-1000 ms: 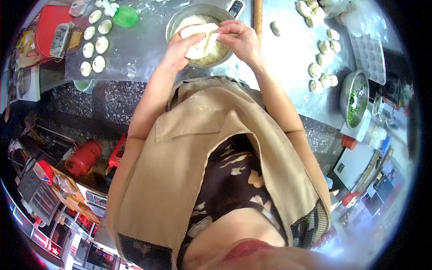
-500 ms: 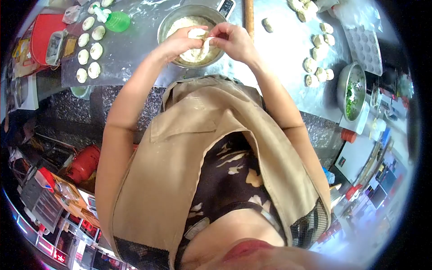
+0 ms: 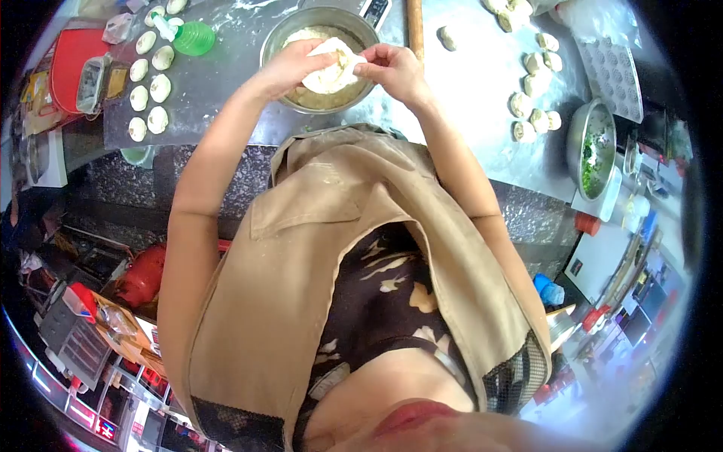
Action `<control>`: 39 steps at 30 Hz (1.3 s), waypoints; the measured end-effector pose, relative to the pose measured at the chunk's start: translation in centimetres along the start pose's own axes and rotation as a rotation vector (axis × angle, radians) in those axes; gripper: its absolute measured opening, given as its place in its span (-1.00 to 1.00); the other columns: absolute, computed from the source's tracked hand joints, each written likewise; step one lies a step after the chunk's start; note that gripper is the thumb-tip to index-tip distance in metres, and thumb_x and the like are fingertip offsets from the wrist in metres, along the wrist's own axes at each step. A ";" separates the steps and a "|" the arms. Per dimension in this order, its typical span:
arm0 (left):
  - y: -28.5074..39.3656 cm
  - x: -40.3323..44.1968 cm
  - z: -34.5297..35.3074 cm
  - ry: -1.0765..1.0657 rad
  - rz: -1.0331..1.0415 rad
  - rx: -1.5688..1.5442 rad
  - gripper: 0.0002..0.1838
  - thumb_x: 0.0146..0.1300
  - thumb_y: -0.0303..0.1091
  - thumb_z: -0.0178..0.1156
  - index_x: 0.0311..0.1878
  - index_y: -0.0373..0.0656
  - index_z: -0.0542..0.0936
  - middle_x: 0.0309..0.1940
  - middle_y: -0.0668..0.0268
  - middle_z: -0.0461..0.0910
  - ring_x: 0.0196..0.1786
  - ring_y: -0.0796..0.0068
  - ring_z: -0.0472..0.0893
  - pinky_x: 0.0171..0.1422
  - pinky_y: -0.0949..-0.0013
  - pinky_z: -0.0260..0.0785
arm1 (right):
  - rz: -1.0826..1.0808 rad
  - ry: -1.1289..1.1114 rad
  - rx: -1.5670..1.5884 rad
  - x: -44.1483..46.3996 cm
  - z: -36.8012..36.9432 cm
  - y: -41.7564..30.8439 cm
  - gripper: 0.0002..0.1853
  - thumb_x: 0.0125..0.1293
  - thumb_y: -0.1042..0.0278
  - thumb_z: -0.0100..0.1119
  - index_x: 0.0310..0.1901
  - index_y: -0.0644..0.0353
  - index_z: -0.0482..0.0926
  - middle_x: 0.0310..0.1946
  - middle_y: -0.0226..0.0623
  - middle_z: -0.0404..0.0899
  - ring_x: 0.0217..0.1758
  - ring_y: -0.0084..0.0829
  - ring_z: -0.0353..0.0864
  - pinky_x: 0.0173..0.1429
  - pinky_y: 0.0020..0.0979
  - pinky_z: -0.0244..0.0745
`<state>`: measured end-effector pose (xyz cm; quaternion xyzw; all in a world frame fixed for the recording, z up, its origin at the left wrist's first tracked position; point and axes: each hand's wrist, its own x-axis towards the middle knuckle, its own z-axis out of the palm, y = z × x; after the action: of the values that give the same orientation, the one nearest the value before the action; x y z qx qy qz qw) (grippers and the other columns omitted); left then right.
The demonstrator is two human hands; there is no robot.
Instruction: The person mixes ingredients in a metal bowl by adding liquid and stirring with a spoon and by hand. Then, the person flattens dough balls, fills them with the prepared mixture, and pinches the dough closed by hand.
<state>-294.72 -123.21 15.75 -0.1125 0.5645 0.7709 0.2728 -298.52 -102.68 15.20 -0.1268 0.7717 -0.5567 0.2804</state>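
A flattened round of pale dough (image 3: 329,76) is held over a metal bowl (image 3: 273,56). My left hand (image 3: 295,66) grips the round's left side, thumb on top. With thumb and fingers, my right hand (image 3: 392,71) pinches its right edge. Some yellowish filling seems to lie in the middle of the dough. Beneath it the bowl holds a pale, crumbly mixture (image 3: 343,99). Whether the dough touches that mixture I cannot tell.
Several shaped buns (image 3: 160,87) stand in rows at left near a green spray bottle (image 3: 194,38). A rolling pin (image 3: 416,30) and a scale (image 3: 374,12) lie behind the bowl. At right are several dough pieces (image 3: 536,83) and a bowl of chopped greens (image 3: 580,143).
The dough, folded up between my hands before, now lies spread wider and flatter. My left fingers have shifted, and my right hand still pinches the edge.
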 end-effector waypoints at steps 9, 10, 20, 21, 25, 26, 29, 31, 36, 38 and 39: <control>0.8 0.5 0.3 -0.031 -0.061 0.654 -0.73 0.17 -0.38 0.06 -0.09 -0.26 0.56 -0.25 0.37 0.59 -0.21 0.63 0.51 -0.12 0.52 0.36 | -0.553 0.218 -0.462 -1.7 2.2 -1.1 -0.84 -0.02 0.45 0.27 -0.35 0.21 0.56 -0.32 -0.17 0.54 -0.28 -0.22 0.59 -0.25 -0.28 0.49; 0.2 1.2 -0.2 -0.034 -0.018 0.673 -0.73 0.14 -0.40 0.06 -0.11 -0.25 0.57 -0.29 0.38 0.59 -0.24 0.64 0.51 -0.15 0.52 0.36 | -0.522 0.247 -0.362 -1.8 2.3 -1.1 -0.84 -0.03 0.45 0.28 -0.36 0.20 0.56 -0.36 -0.19 0.54 -0.29 -0.20 0.58 -0.26 -0.28 0.49; -0.1 1.8 0.2 -0.194 0.083 0.794 -0.64 0.02 -0.46 0.04 -0.05 -0.25 0.51 -0.28 0.30 0.55 -0.25 0.62 0.49 -0.20 0.49 0.34 | -0.384 0.151 -0.251 -2.1 1.8 -1.1 -0.81 -0.02 0.49 0.32 -0.34 0.27 0.53 -0.46 -0.23 0.51 -0.43 -0.35 0.53 -0.32 -0.40 0.43; -0.1 1.7 0.5 -0.184 0.259 0.812 -0.51 0.02 -0.49 -0.01 0.12 -0.23 0.44 -0.10 0.24 0.54 -0.10 0.61 0.50 -0.05 0.51 0.37 | -0.436 0.158 -0.268 -1.9 1.6 -1.0 -0.81 -0.02 0.48 0.30 -0.33 0.26 0.55 -0.45 -0.20 0.52 -0.41 -0.29 0.55 -0.30 -0.36 0.45; 2.1 -0.1 0.9 -0.154 -0.001 0.543 -0.49 0.13 -0.44 0.03 0.21 -0.24 0.33 0.08 0.17 0.45 0.08 0.54 0.46 0.10 0.47 0.35 | -0.342 0.255 -0.146 -2.4 0.8 -1.8 -0.80 0.01 0.44 0.29 -0.28 0.24 0.59 -0.41 -0.18 0.56 -0.41 -0.34 0.58 -0.28 -0.39 0.49; 2.3 -1.3 1.6 -0.134 0.046 0.171 -0.52 0.20 -0.39 0.04 0.21 -0.23 0.34 0.09 0.17 0.44 0.10 0.49 0.47 0.13 0.41 0.36 | -0.311 0.286 -0.024 -2.3 0.8 -1.5 -0.81 0.01 0.44 0.31 -0.30 0.25 0.59 -0.40 -0.23 0.58 -0.42 -0.45 0.58 -0.29 -0.46 0.49; 0.9 -3.1 3.5 0.011 0.037 -0.300 -0.59 0.33 -0.28 0.02 0.19 -0.23 0.34 0.11 0.17 0.42 0.11 0.36 0.48 0.21 0.23 0.37 | -0.363 0.393 0.309 -2.0 1.6 -0.6 -0.81 0.01 0.46 0.32 -0.30 0.24 0.59 -0.41 -0.28 0.58 -0.42 -0.51 0.57 -0.29 -0.49 0.49; -0.3 -3.1 6.8 0.197 0.322 -0.454 -0.59 0.32 -0.29 0.04 0.19 -0.22 0.35 0.07 0.20 0.45 0.09 0.35 0.50 0.16 0.21 0.41 | -0.352 0.409 0.333 -2.5 1.8 -1.1 -0.83 0.00 0.50 0.32 -0.32 0.24 0.59 -0.40 -0.29 0.57 -0.38 -0.54 0.57 -0.31 -0.51 0.48; -1.1 -2.0 6.7 0.426 0.508 0.221 -0.64 0.30 -0.54 -0.08 0.16 -0.21 0.43 -0.01 0.28 0.51 0.02 0.52 0.49 0.10 0.41 0.39 | -0.598 0.439 -0.121 -3.9 1.6 -3.6 -0.87 -0.05 0.59 0.25 -0.40 0.25 0.54 -0.40 -0.27 0.55 -0.40 -0.38 0.56 -0.34 -0.43 0.49; -0.7 -2.5 6.7 0.401 0.495 0.284 -0.60 0.25 -0.58 -0.10 0.16 -0.22 0.44 -0.01 0.28 0.51 0.02 0.52 0.49 0.11 0.43 0.37 | -0.609 0.411 -0.190 -3.9 1.5 -3.0 -0.83 -0.09 0.64 0.20 -0.39 0.23 0.52 -0.40 -0.22 0.52 -0.40 -0.22 0.55 -0.34 -0.36 0.47; -0.5 -2.7 6.8 0.376 0.479 0.347 -0.57 0.20 -0.63 -0.13 0.15 -0.22 0.44 -0.01 0.28 0.51 0.02 0.51 0.49 0.13 0.46 0.34 | -0.613 0.416 -0.191 -4.4 1.5 -2.9 -0.83 -0.09 0.64 0.20 -0.39 0.23 0.52 -0.40 -0.22 0.52 -0.40 -0.22 0.55 -0.34 -0.36 0.47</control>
<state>-291.30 -117.52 18.90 -0.0690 0.7378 0.6714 -0.0097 -294.50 -102.64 18.88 -0.2615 0.7867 -0.5541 -0.0750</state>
